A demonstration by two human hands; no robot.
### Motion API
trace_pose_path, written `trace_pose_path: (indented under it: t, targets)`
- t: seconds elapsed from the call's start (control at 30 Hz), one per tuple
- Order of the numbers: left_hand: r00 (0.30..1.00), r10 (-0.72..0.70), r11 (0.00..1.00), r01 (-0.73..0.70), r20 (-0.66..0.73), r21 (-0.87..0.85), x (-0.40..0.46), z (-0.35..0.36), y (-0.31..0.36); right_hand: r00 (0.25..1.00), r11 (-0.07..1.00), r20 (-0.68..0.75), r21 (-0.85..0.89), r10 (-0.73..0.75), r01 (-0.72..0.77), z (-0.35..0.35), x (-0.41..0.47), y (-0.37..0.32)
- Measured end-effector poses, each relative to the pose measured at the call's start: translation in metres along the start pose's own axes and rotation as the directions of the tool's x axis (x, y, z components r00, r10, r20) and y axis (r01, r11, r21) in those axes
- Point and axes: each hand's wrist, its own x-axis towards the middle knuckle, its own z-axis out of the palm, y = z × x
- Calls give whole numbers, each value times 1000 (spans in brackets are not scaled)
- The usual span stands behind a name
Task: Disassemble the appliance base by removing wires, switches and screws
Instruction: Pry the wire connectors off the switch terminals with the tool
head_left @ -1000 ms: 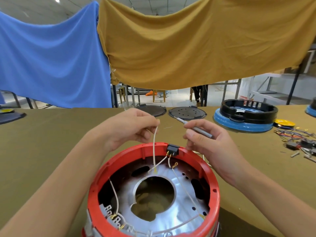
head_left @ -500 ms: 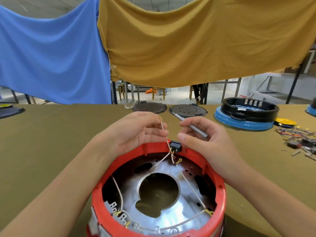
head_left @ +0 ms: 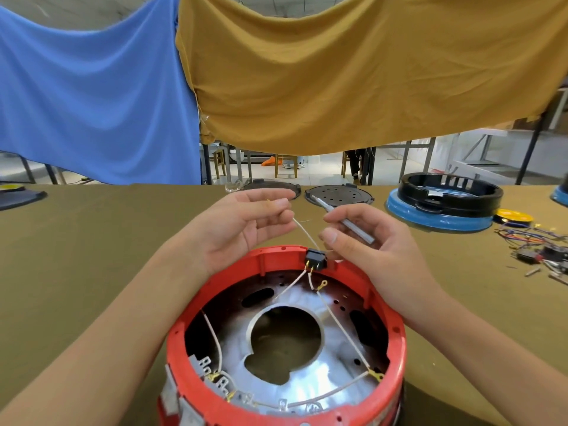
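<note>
Switch (head_left: pixel 315 259) sits in far rim of red base (head_left: pixel 285 339), directly below both hands. Left hand (head_left: pixel 242 229) pinches white wire (head_left: pixel 302 233) running up-left from it; right hand (head_left: pixel 365 241), nearer, grasps screwdriver (head_left: pixel 344 221).

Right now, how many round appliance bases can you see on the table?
3, maybe more. The red base sits between the hands, the blue and black base far right, and a blue base is cut off by the right edge.

no readable text, no labels, no brand marks, no numbers on anything in view
</note>
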Motion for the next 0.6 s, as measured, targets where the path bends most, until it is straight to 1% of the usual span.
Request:
trace_pose_path:
  t: [0.07, 0.13, 0.23, 0.33, 0.4, 0.5, 0.53, 0.57, 0.6]
  targets:
    - [1000, -28, 1000, 28, 0, -3, 0, 0, -1, 1000, 1000, -17, -6, -3, 3, 0, 0, 0]
    - [997, -44, 999, 45, 58, -29, -1, 0, -1, 1000, 999, -7, -39, -27, 27, 1, 0, 0]
    - [989, -34, 996, 46, 147, -81, -1, -1, -1, 999, 998, -3, -42, -53, 53, 2, 1, 0]
    - [984, -30, 999, 37, 177, -38, -1, -1, -3, 997, 994, -18, -80, -75, 73, 1, 3, 1]
    - [989, -34, 999, 28, 143, 45, -2, 1, -3, 996, 997, -61, -35, -67, 64, 0, 4, 0]
    - [998, -30, 987, 19, 62, 162, -5, 0, 2, 966, 994, -255, 108, 45, -17, -12, 10, 2]
    - [999, -17, 968, 6, 41, 250, -6, -2, 5, 946, 992, -315, 115, 79, -45, -18, 12, 4]
    - [1000, 5, 917, -16, 30, 399, -8, -5, 9, 927, 993, -359, 90, 107, -80, -25, 15, 7]
    - [999, 27, 817, -41, 33, 575, -9, -9, 12, 913, 991, -388, 40, 130, -125, -31, 17, 11]
